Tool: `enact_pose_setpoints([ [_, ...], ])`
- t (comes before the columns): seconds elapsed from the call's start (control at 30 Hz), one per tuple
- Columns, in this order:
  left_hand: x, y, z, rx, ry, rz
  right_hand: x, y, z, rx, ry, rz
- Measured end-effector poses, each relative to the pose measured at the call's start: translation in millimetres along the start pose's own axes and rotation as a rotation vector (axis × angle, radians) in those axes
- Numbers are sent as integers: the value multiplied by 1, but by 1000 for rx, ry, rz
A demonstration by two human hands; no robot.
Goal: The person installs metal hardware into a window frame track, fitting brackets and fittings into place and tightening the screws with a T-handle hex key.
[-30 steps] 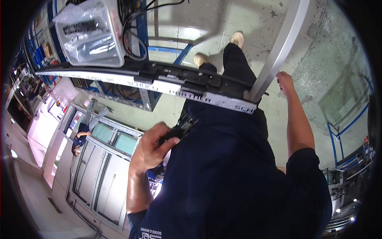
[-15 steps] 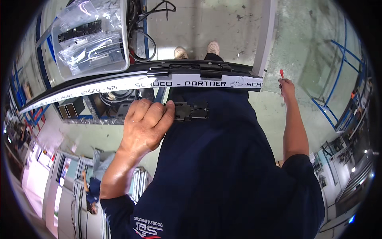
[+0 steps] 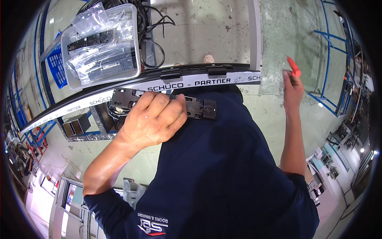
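1. Two hands busy: the left hand (image 3: 157, 117) is wrapped tight around black metal hardware (image 3: 203, 108), poking out left and right of the knuckles, just near of the long taped bar (image 3: 191, 83); one piece or two, can't tell!
2. Out right, well apart, the right hand (image 3: 292, 87) has fingers curled around a red tool (image 3: 294, 68).
3. Steady wrist wanted: those jointed-looking parts could fold or slip.
4. Red tip best aimed clear of the grey post (image 3: 255, 36).
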State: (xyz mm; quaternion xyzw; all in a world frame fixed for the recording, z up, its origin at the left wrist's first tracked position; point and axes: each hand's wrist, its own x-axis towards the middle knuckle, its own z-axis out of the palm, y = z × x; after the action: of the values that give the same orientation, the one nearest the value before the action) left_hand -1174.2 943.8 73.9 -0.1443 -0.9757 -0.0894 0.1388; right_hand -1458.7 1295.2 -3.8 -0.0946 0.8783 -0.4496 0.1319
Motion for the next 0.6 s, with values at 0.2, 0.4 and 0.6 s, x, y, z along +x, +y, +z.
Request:
enact_pose_setpoints([
  [0.2, 13, -5, -16, 103, -17, 196, -37, -135, 63, 256, -776, 345],
  [0.4, 28, 5, -32, 155, -7, 283, -54, -145, 92, 446, -1185, 396],
  [0.6, 32, 17, -34, 165, -14, 306, -56, -135, 88, 488, -1337, 400],
])
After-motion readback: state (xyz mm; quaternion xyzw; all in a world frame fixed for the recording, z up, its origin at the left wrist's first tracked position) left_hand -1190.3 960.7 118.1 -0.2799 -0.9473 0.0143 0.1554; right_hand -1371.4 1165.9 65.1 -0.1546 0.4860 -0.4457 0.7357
